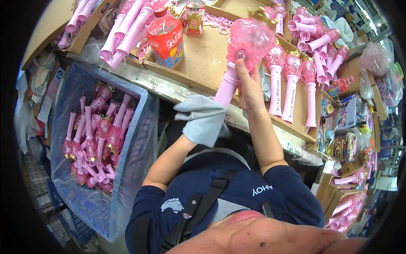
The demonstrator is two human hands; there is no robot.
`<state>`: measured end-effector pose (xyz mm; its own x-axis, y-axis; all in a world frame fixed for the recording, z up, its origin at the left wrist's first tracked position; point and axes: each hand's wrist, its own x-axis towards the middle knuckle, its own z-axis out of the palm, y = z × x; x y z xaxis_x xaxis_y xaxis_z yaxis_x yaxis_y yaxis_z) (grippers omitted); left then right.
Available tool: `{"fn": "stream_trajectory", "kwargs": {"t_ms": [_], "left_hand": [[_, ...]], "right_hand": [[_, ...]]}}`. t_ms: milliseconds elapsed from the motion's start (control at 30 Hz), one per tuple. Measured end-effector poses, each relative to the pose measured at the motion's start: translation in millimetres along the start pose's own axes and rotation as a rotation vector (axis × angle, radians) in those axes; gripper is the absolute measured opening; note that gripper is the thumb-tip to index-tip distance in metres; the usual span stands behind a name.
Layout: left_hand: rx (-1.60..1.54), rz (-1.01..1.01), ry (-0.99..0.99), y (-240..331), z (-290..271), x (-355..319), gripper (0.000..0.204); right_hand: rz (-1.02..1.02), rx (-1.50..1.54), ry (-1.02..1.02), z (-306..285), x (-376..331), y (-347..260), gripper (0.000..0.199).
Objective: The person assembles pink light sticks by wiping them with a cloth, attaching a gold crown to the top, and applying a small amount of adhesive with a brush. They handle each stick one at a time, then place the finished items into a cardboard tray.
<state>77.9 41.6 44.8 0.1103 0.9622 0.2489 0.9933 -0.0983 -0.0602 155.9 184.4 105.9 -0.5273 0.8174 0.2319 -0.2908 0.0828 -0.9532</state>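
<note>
A pink toy wand (pixel 226 86) with a clear, bulbous pink head is held at a slant over the table edge. My bare right hand (pixel 249 86) is closed around its neck, thumb on the base of the head. The wand's lower end meets my left hand (pixel 201 118), which wears a loose light-grey glove. That glove hides the handle's end, and some of its finger parts point left. Gold trim at the top of the head is blurred. Several finished-looking pink wands (pixel 292 91) with dark lettering lie side by side in the cardboard tray to the right.
At my left stands a blue plastic crate (pixel 127 169), lined with clear film and holding many wands. A red drink bottle (pixel 165 42) and a smaller drink bottle (pixel 195 19) stand in the cardboard tray (pixel 203 67), near pink rings (pixel 218 22). More wands (pixel 129 31) pile up at the back left.
</note>
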Motion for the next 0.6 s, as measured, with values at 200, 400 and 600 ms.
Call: {"fn": "stream_trajectory", "kwargs": {"t_ms": [200,400,600], "left_hand": [[-1.138,-0.147,-0.102,10,16,-14,0.020],[-1.347,-0.284,0.047,3,4,-21,0.029],[-1.205,-0.127,0.071,-7,-11,-7,0.038]], "right_hand": [[0.204,0.738,-0.224,-5,-3,19,0.072],[0.329,0.784,-0.308,4,-7,14,0.068],[0.391,0.283,-0.218,-4,-31,-4,0.058]]}}
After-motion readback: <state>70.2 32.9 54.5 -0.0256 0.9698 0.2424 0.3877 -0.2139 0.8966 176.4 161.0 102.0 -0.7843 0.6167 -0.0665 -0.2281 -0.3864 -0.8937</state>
